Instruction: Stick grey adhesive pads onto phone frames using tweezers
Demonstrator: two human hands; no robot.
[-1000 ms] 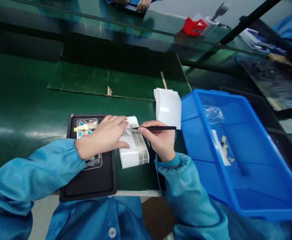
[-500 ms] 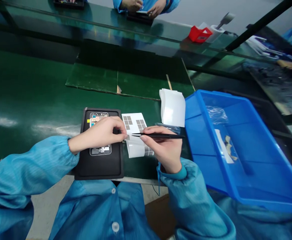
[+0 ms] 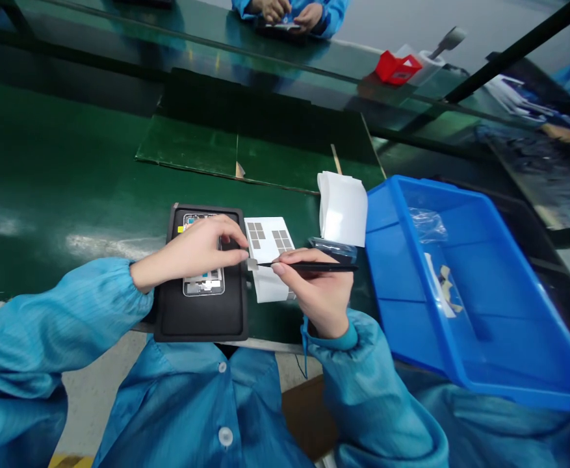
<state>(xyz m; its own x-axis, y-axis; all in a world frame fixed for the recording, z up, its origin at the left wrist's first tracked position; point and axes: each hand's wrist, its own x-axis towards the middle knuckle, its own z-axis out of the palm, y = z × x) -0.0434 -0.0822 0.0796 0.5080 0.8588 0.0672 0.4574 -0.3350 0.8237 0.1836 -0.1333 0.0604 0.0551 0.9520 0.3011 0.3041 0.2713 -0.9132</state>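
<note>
Black tweezers [image 3: 318,266] lie in my right hand [image 3: 326,292], which is closed around them, tips pointing left. At the tips is a small grey square sticker [image 3: 252,264]. My left hand [image 3: 207,247] hovers over a phone [image 3: 204,286] with its inner parts exposed, covering much of it. Its thumb and forefinger are slightly apart, close beside the sticker; whether the thumb touches it I cannot tell. The phone rests in a black tray [image 3: 199,322]. Between my hands lies a white sticker sheet [image 3: 270,224] with grey squares, its lower part folded over.
Right of me stands a blue bin [image 3: 411,325] with plastic film and paper scraps inside. White sheets [image 3: 343,208] stand beside it, near a clear plastic packet [image 3: 333,249]. Across the bench are a red box [image 3: 396,68] and a co-worker's hands [image 3: 292,16].
My left thumb and forefinger have parted from their pinch and drawn slightly back. The grey sticker now shows at the tweezer tips. The whole view has shifted a little.
</note>
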